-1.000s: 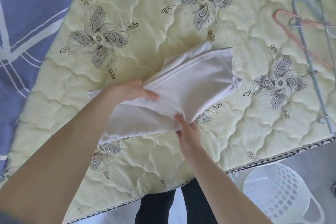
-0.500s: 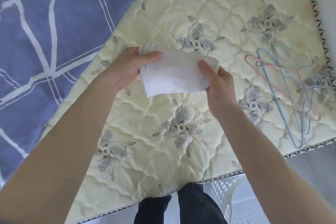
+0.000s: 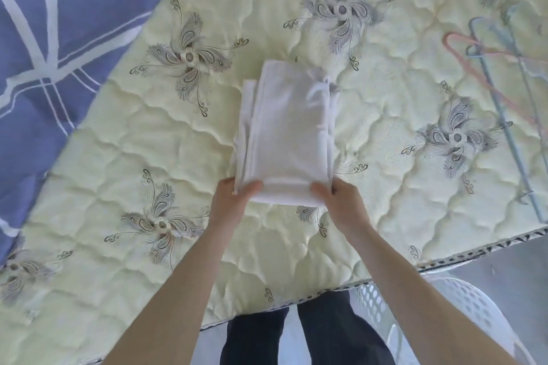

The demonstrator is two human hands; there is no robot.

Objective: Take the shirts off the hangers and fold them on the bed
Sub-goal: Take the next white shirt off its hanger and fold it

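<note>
Shirt blurred; hangers cut off.

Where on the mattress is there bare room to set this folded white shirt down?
Bare cream quilted mattress lies between the folded white shirt and the blue patterned blanket, and between the shirt and the pink and blue hangers, which crowd the far right.

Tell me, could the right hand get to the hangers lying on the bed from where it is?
Probably yes. The hangers lie on the mattress to that side, with only bare quilting between. But the right hand is pinching the folded white shirt, so it must let go first.
</note>
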